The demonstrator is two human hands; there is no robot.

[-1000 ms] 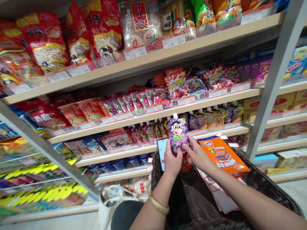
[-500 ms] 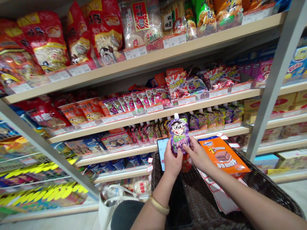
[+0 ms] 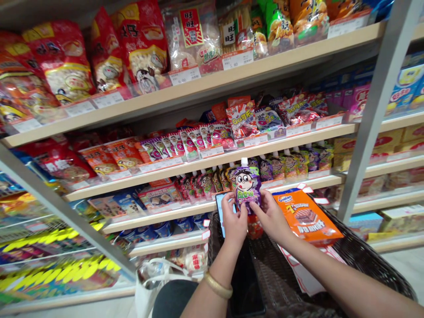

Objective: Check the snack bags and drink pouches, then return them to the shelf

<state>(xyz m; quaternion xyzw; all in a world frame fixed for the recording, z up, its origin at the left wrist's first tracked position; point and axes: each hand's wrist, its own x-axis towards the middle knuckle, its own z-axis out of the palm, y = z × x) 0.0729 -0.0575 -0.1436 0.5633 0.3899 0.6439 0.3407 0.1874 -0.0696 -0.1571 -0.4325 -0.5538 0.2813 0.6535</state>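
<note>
A purple jelly drink pouch (image 3: 247, 183) with a white cap and a cartoon face stands upright between my hands. My left hand (image 3: 234, 218) grips its lower left edge, thumb on the front. On the other side, my right hand (image 3: 270, 216) pinches the lower right edge, its thumb pressed to the front too. Behind my left fingers is a phone (image 3: 223, 221) with a lit screen, partly covered. Just right of my right hand, an orange Ovaltine snack bag (image 3: 308, 215) lies on the dark wicker basket (image 3: 364, 263).
Shelves ahead hold snack bags (image 3: 59, 62), gummy packets (image 3: 243, 119) and a row of capped pouches (image 3: 298, 161). A grey post (image 3: 374, 115) rises at the right. A dark phone-like slab (image 3: 247, 282) and white red-edged cards (image 3: 311, 274) lie in the basket. A white tote bag (image 3: 145, 291) stands at lower left.
The pouch has turned slightly between my hands. My left fingers have shifted at its edge, and my right hand has come round its right side. The view has moved slightly.
</note>
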